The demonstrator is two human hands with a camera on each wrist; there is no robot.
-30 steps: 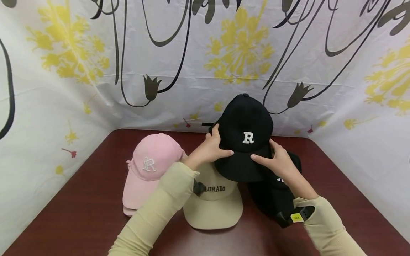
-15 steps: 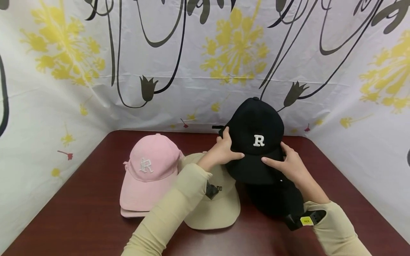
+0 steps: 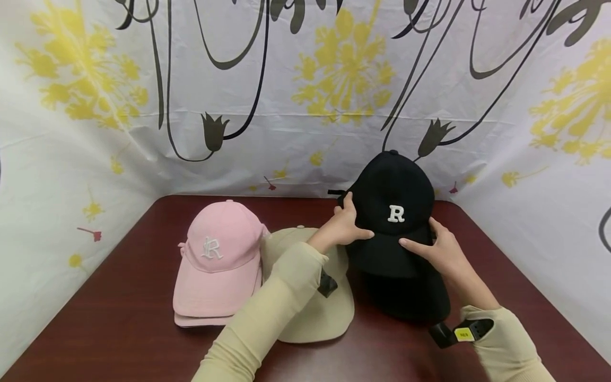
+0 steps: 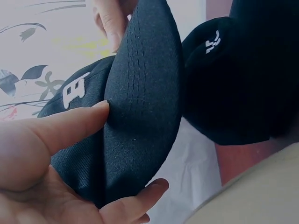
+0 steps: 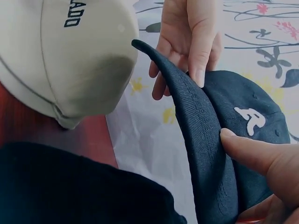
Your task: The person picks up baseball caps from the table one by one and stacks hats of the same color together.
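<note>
two hands hold a black cap above another black cap

in the head view, the left hand (image 3: 345,228) and the right hand (image 3: 436,249) hold a black fabric baseball cap with a white letter r (image 3: 391,212) at the far right of the dark red table (image 3: 119,318). the cap is lifted, and its brim is over a second black cap with white letters (image 3: 410,294) that lies on the table under it.

the left wrist view shows what the head view hides: the left thumb presses on top of the brim and the other fingers curl under its edge, so the hand pinches the brim. the second black cap is seen there just to the right.

the right wrist view shows the right thumb on the brim top, and the other right fingers are under the brim, mostly hidden. the left fingers lie close together at the far edge.

a beige cap with dark letters (image 3: 315,313) lies in the middle, partly under the left sleeve. a pink cap with a white r (image 3: 217,260) is at the left, touching the beige one.
</note>
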